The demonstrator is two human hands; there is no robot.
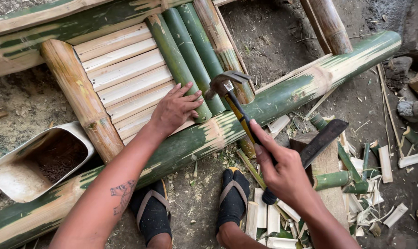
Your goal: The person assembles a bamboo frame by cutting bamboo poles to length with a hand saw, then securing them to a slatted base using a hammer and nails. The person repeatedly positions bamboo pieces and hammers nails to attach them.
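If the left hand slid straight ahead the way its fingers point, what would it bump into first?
Probably the green bamboo slat just past the left hand's fingertips; the hammer head hangs close beyond, seemingly higher up.

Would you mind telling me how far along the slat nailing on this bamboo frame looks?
Done: pale split slats already lie side by side across the frame. In hand: the left hand presses the green slats flat, and the right hand holds a hammer above them. Left: cut pieces lie unused beside the feet.

Hammer handle lower part hidden in right hand; long bamboo pole cut off bottom-left
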